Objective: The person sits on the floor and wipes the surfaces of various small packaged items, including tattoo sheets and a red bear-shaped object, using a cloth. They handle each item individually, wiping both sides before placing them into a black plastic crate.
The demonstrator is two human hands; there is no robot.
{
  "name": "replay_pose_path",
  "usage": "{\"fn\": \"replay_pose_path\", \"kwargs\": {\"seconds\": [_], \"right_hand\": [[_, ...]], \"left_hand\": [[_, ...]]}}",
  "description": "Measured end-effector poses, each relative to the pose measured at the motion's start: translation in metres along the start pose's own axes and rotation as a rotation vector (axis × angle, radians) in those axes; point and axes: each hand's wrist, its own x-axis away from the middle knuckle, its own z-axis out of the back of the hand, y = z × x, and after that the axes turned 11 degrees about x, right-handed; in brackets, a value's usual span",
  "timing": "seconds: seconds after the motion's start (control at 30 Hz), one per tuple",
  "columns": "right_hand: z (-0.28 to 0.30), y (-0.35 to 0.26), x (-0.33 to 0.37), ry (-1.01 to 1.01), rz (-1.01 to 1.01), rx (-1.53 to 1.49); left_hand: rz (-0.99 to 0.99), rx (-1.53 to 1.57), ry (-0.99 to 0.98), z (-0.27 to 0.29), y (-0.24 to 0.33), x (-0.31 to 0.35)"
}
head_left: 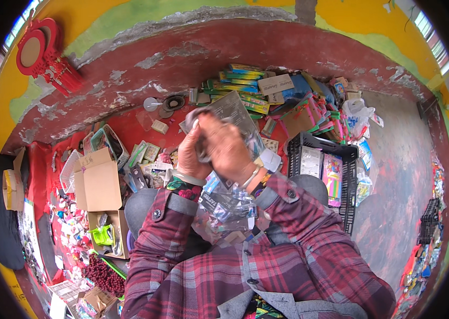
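My left hand [188, 158] is raised in front of my chest, its thumb pointing up, closed round a dark greyish thing [198, 113] too blurred to name. Against it from the right presses my right hand [228, 148], smeared by motion so its fingers do not show clearly. Part of the dark thing shows between the palms and above the fingertips; the rest is hidden. Below both hands, clear plastic packets [227, 207] with small items lie heaped between my knees. Behind the hands leans a flat grey printed sheet or board [232, 109].
On the right stands a black plastic crate [349, 186] with colourful flat packs. Long thin boxes [243, 80] are piled by the wall. An open cardboard box [99, 181] and white baskets [70, 173] stand left, near dark red beads [105, 276]. A red ornament [36, 50] hangs upper left.
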Motion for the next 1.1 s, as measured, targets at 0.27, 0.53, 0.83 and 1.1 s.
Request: {"fn": "replay_pose_path", "kwargs": {"seconds": [0.27, 0.53, 0.83, 1.1], "right_hand": [[0.013, 0.049, -0.013, 0.011, -0.383, -0.027], [0.009, 0.02, -0.005, 0.04, -0.128, 0.186], [0.039, 0.09, -0.006, 0.139, -1.076, -1.54], [0.061, 0.056, -0.024, -0.214, -0.75, -1.745]], "left_hand": [[0.138, -0.032, -0.102, 0.0, 0.002, -0.001], [0.104, 0.039, -0.093, 0.007, 0.003, 0.0], [0.035, -0.038, -0.064, -0.007, 0.037, 0.02], [0.14, -0.16, -0.007, 0.001, 0.058, 0.024]]}}
